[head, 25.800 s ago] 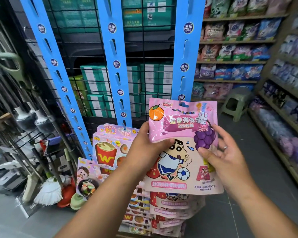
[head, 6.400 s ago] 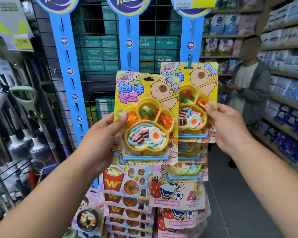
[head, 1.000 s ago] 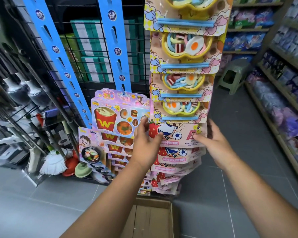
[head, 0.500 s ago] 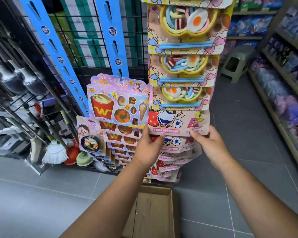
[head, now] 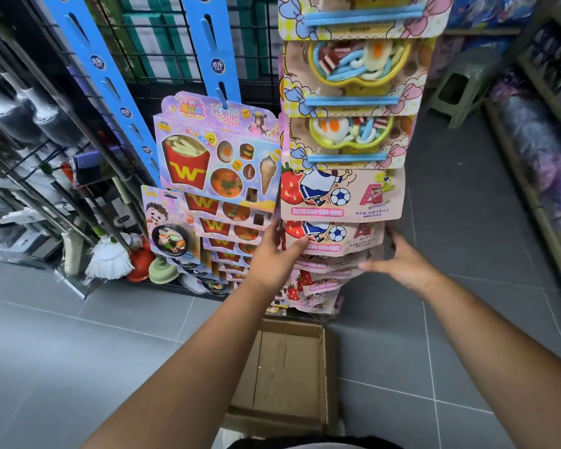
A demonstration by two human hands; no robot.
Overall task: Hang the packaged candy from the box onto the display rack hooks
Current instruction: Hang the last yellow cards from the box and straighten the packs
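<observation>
Left hand [head: 277,254] pinches the pink pouches [head: 340,236] at one edge, right hand [head: 402,265] touches the other with straight fingers; fries packs [head: 217,163] crowd alongside, cardboard box [head: 285,371] underneath

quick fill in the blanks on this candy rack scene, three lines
1. The left hand and right hand touch opposite sides of the ____ pouches printed with a football.
2. The cardboard box sits on the ____ below the rack.
3. The fries pack hangs from a ____ strip.

Missing words: pink; floor; blue
</observation>
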